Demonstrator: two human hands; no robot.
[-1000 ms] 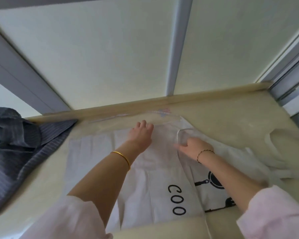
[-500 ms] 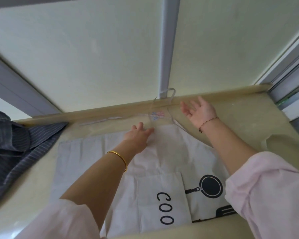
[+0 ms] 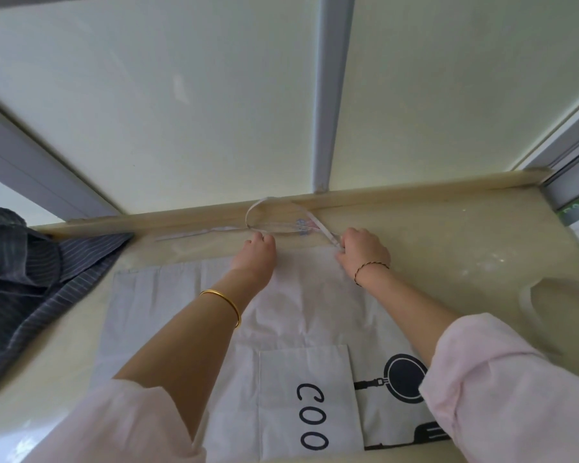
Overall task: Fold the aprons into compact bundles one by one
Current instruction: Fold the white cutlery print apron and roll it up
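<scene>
Broadly, counter (image 3: 448, 248): beige, running up to a raised ledge below pale window panels.
Dark cloth (image 3: 24, 279): striped, heaped at the left edge.
Apron (image 3: 298, 315): white, spread flat mid-counter, black "COO" letters and a pan print near the front.
Strap (image 3: 264, 212): thin loop lying against the ledge.
Left hand (image 3: 256, 252): fingers bent down onto the apron's far edge; hold unclear.
Right hand (image 3: 363, 250): curled, pinching the strap.

Single head-worn wide-angle camera looks forward and steeply down, close over the desk (image 3: 448, 248), toward the wall.
</scene>
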